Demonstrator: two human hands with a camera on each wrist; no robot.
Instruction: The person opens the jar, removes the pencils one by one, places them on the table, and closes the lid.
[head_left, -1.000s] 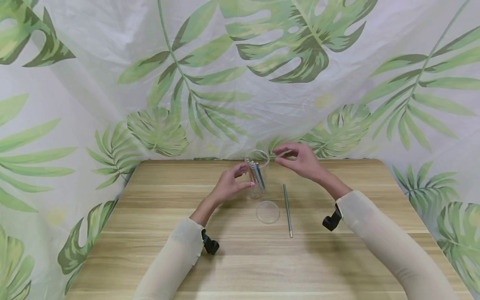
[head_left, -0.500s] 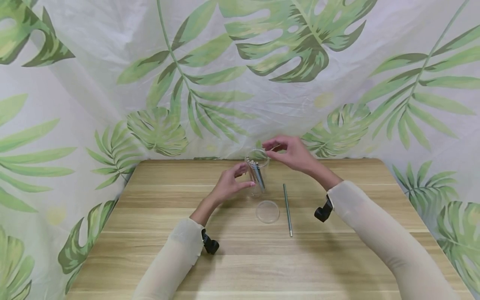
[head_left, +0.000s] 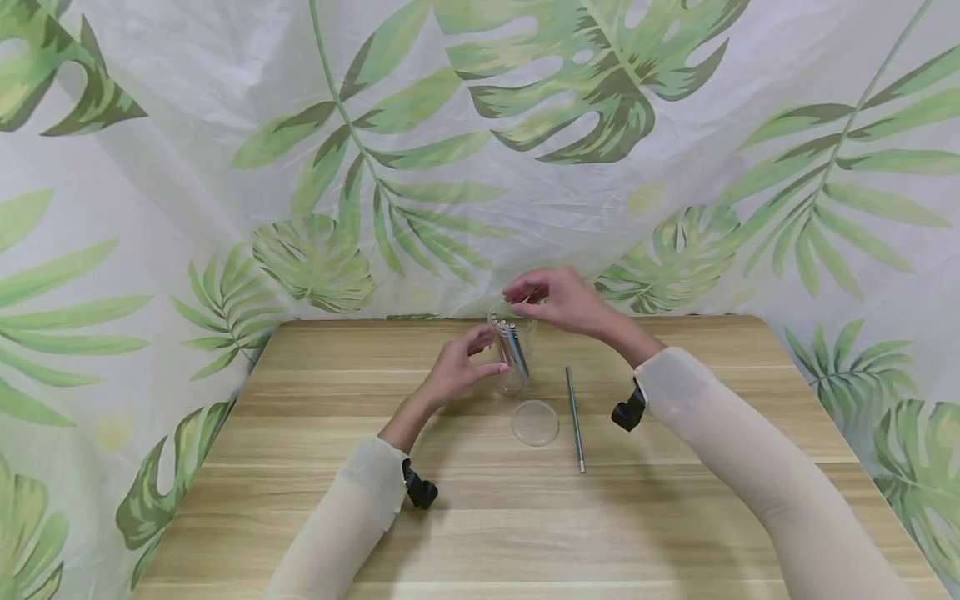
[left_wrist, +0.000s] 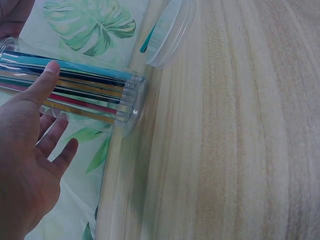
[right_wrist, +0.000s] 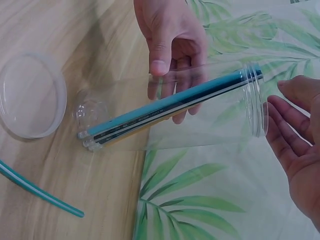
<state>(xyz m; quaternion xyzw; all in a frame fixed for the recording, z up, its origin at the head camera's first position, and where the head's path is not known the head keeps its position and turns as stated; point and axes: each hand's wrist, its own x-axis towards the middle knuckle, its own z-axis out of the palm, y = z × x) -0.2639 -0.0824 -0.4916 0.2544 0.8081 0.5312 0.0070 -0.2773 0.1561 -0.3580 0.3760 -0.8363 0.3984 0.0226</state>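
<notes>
"What is in the left hand (head_left: 457, 367)?"
"A clear, glossy jar (right_wrist: 215, 127), cylindrical with a ridged rim, upright near the far edge of the wood-grained table (head_left: 525, 533). Thumb and fingers are clamped around its side."
"And inside?"
"Slim, straight pencils (right_wrist: 165, 102), leaning: blue, black, gold, red."
"The right hand (head_left: 566, 300)?"
"At the jar's mouth, fingers bent, thumb apart from them; I cannot tell whether it touches the rim."
"Nearby?"
"A round, translucent lid (head_left: 535, 423), lying flat beside a thin green pencil (head_left: 574, 421)."
</notes>
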